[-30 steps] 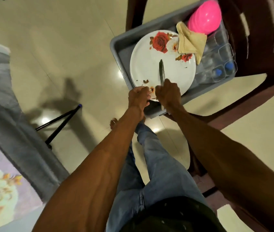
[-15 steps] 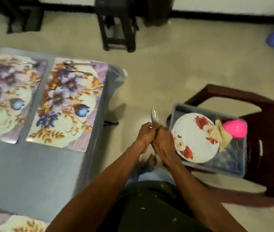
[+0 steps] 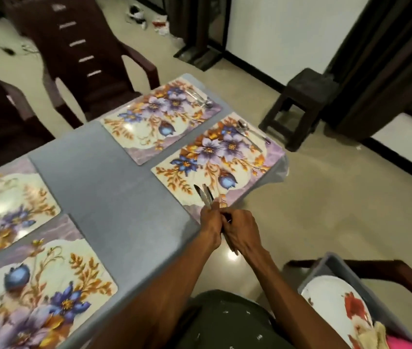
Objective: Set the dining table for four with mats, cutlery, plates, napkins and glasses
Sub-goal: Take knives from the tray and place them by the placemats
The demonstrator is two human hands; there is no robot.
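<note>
Steel knives (image 3: 204,196), gripped by both hands (image 3: 225,229), now reach the near mat (image 3: 215,159).

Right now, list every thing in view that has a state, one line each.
knives: gripped in both hands, blades over the near right mat's corner
left hand: closed on the knives
right hand: closed on the knives
four mats: laid flat on the table
cutlery: lying on the two far mats
plate: in the grey tub, not yet set
</note>
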